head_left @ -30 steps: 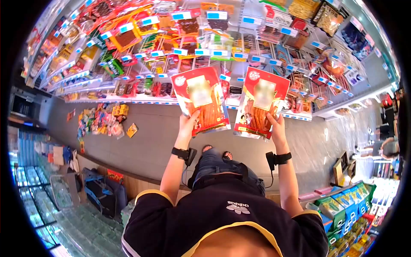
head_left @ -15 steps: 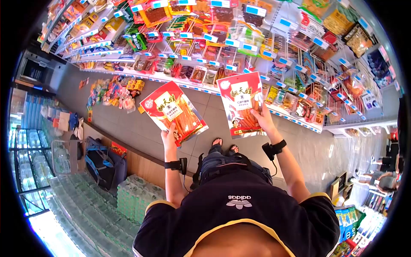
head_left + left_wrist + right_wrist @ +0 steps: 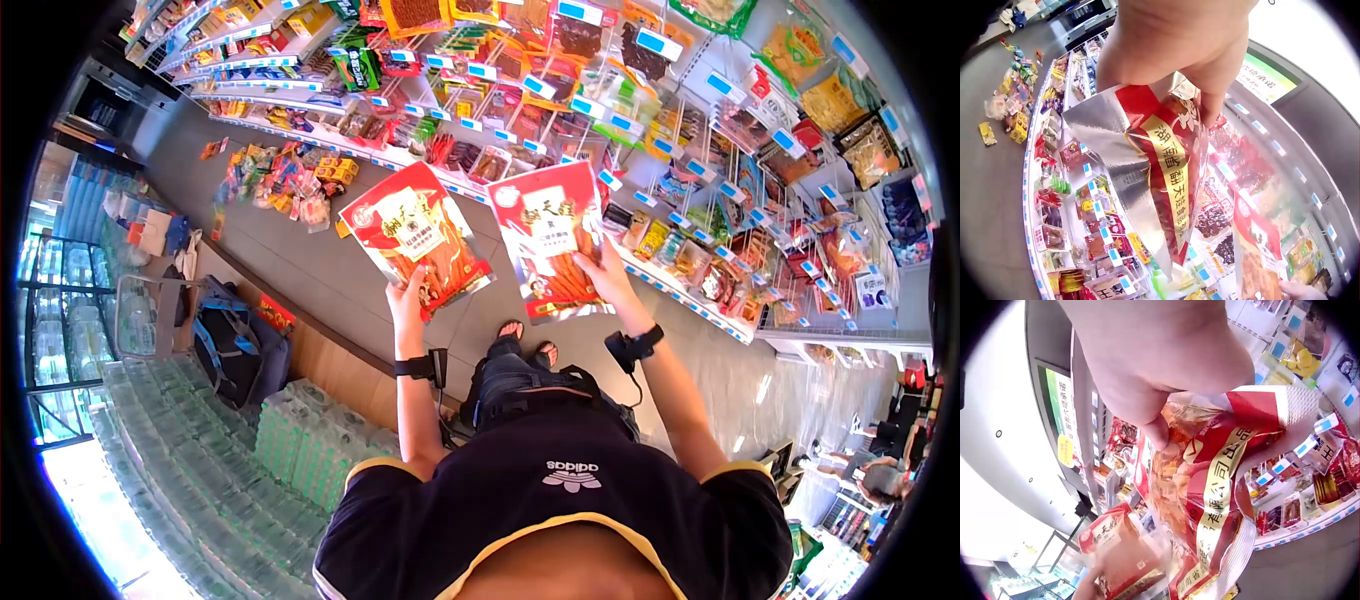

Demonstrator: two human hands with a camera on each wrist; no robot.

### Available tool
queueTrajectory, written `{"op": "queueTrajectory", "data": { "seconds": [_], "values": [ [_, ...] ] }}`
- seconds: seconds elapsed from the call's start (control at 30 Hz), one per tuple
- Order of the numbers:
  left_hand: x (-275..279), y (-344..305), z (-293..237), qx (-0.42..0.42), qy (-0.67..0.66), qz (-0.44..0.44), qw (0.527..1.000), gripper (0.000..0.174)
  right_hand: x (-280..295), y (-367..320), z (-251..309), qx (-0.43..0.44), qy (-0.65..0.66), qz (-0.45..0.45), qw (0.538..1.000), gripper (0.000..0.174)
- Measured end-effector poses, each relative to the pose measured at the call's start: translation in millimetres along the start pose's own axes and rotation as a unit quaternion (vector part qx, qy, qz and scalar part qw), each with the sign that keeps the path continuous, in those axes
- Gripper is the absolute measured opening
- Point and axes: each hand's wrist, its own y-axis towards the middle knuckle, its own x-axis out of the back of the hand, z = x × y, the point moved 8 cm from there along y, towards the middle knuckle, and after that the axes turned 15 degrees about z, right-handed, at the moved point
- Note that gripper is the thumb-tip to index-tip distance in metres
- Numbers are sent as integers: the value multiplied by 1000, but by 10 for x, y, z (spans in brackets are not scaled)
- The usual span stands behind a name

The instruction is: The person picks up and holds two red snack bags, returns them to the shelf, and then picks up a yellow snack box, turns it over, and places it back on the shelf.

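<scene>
Moved closer together: left red-and-silver rectangular plastic pouch (image 3: 412, 232), left hand (image 3: 405, 300) fingers clamped on it; matching right pouch (image 3: 545, 240), right hand (image 3: 612, 281) fingers clamped likewise; white shelves (image 3: 690, 301) far.

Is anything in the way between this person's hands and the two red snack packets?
Nothing visible is: the left hand directly grips the left packet, and the right hand directly grips the right packet.
</scene>
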Motion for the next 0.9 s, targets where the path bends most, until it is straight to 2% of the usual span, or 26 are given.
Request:
{"op": "queueTrajectory", "data": {
  "seconds": [0.03, 0.1, 0.17, 0.2, 0.23, 0.3, 0.37, 0.4, 0.53, 0.67, 0.77, 0.8, 0.9],
  "values": [
    [0, 7, 53, 11, -4, 8, 1000, 30, 34, -40, -87, -3, 67, 3, 998, 64],
    [54, 29, 262, 58, -12, 16, 998, 30, 207, -226, -92, 19, 165, -53, 985, 61],
    [-41, 49, 233, 30, -39, 30, 998, 30, 458, -489, -264, -105, 93, -78, 987, 57],
    [-86, 19, 232, 22, -51, 38, 998, 30, 585, -588, -450, -52, 87, -108, 989, 49],
    [-102, 15, 238, 28, -49, 30, 998, 30, 681, -730, -253, -24, 191, -162, 968, 38],
    [-135, 19, 236, 32, -30, 28, 999, 31, 901, -1114, -434, -95, 237, -195, 947, 31],
    [-176, 63, 260, 43, -32, 37, 998, 33, 1163, -1542, -863, -118, 212, -253, 937, 28],
    [-195, 86, 286, 54, -21, 47, 997, 34, 1250, -1706, -759, -90, 221, -305, 922, 27],
    [-458, 189, 346, 90, 4, 101, 991, 37, 1481, -2445, -891, -172, 210, -408, 872, 35],
    [-831, 293, 569, 128, 28, 165, 978, 39, 1454, -2870, -859, -181, 270, -466, 823, 37],
    [-1146, 323, 869, 145, 38, 225, 963, 40, 1356, -3136, -899, -188, 294, -480, 805, 37],
    [-1260, 320, 933, 174, 58, 229, 956, 40, 1312, -3226, -930, -193, 295, -488, 798, 37],
    [-1706, 215, 1087, 187, 59, 256, 946, 37, 1320, -3550, -1012, -182, 295, -517, 783, 36]
  ]
}}
